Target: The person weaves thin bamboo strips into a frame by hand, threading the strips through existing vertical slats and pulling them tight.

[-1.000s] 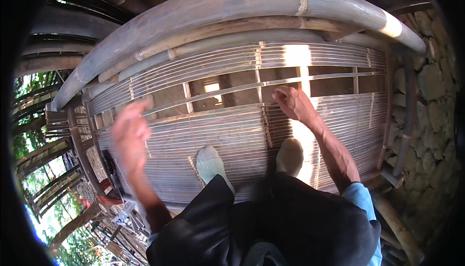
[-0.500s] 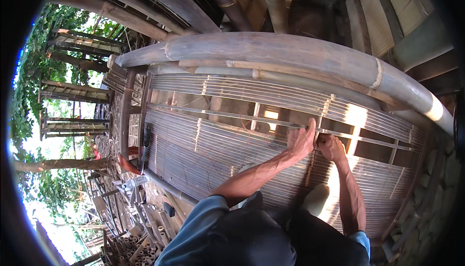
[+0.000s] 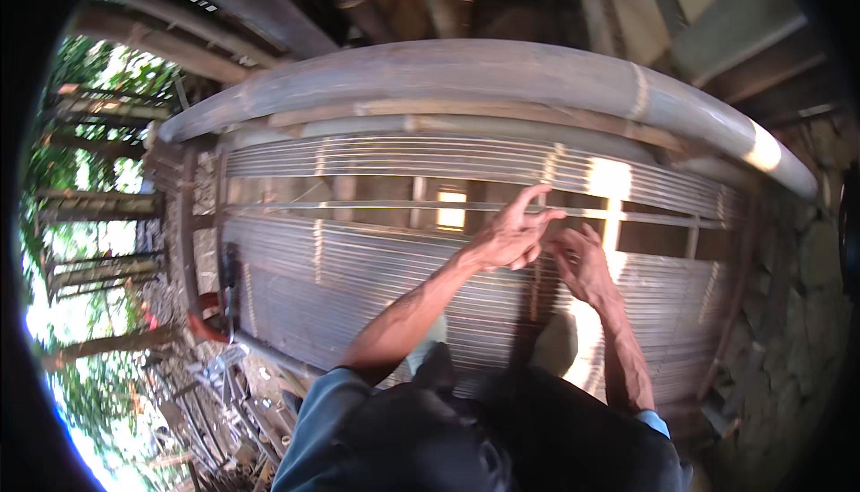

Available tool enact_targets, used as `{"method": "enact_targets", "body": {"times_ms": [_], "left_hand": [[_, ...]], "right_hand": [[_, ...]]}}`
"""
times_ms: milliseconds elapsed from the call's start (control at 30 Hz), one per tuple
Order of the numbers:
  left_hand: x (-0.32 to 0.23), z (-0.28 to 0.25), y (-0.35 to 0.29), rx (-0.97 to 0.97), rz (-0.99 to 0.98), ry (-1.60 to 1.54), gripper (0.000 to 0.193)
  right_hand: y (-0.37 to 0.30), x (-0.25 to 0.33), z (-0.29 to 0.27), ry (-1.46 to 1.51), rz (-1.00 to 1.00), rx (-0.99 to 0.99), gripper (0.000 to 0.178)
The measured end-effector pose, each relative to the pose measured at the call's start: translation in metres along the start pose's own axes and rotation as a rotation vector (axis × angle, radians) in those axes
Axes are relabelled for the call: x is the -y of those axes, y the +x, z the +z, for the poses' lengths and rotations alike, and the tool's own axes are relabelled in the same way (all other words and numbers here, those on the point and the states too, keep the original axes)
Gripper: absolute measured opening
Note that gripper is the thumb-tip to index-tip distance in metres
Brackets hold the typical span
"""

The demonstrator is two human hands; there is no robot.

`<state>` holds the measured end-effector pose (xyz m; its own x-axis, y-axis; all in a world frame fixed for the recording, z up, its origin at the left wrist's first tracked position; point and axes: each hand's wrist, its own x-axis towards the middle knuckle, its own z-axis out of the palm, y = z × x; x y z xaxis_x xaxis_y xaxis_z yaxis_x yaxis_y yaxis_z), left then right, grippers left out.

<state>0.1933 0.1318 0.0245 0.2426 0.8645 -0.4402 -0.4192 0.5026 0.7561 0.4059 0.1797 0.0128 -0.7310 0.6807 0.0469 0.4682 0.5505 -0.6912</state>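
My left hand (image 3: 512, 234) is over the gap in a slatted bamboo panel, its index finger and thumb spread apart. My right hand (image 3: 582, 264) is close beside it on the right, fingers loosely bent and apart, with nothing visible in them. Behind the hands a single narrow bamboo slat (image 3: 376, 207) runs lengthwise across the gap. The near slats (image 3: 394, 286) are packed closely, and a narrower band of slats (image 3: 403, 156) runs along the far side. Pale bindings cross the slats at intervals. Blur hides whether a thin cord lies between my fingers.
A thick bamboo pole (image 3: 466, 76) curves along the panel's far side. On the left stand a bamboo post (image 3: 190, 232) and an orange-red object (image 3: 208, 320). Cut bamboo pieces (image 3: 206, 411) lie at lower left. A stone wall (image 3: 788, 322) is on the right.
Both hands have lifted off the crossing of slat and binding, and their fingers have spread. The whole view has shifted, so the panel now appears further left.
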Motion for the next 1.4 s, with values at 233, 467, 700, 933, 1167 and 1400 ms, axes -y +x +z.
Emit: {"method": "enact_targets", "body": {"times_ms": [233,467,700,933,1167,1400], "left_hand": [[0.027,0.021,-0.049,-0.359,0.468,1.055,0.074],[0.034,0.009,-0.204,-0.429,-0.045,0.404,0.037],[0.049,-0.036,-0.324,-0.628,-0.226,0.485,0.026],[0.009,-0.04,-0.317,-0.607,-0.616,0.806,0.045],[-0.027,-0.031,-0.294,-1.058,-0.199,1.601,0.059],[-0.05,-0.032,-0.301,-1.579,0.39,1.005,0.071]], "right_hand": [[0.006,-0.001,-0.004,0.08,0.087,0.094,0.018],[0.016,-0.035,0.02,0.273,0.362,0.212,0.029],[0.032,-0.045,0.023,0.202,0.413,0.46,0.035],[0.03,-0.046,0.026,0.239,0.481,0.522,0.038],[0.03,-0.036,0.014,0.183,0.457,0.511,0.038],[0.034,-0.029,0.016,0.135,0.485,0.55,0.037]]}}
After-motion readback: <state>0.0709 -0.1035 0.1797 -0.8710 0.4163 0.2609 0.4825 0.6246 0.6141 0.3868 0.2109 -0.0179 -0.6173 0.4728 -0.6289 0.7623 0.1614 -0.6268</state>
